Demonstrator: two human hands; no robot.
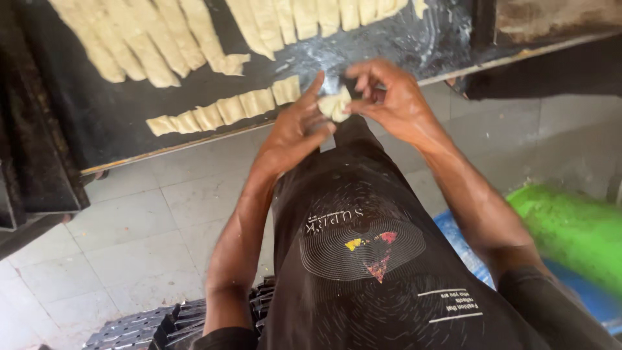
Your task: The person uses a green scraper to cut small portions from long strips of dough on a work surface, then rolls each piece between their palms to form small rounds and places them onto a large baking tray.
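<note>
Both hands meet just off the table (97, 123) edge. Left hand (295, 129) & right hand (389, 97) pinch one small dough piece (335, 104) btwn fingertips, held in air. Row of cut dough squares (220, 111) lies near, on dark floured top.

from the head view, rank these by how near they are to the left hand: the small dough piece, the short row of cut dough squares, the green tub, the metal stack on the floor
1. Small pale dough piece, in the left hand's grip, shared with the right hand.
2. Short row of cut dough squares, just left on the dark floured worktop.
3. Grey metal stack, lower left floor.
4. Green tub, far right.
</note>
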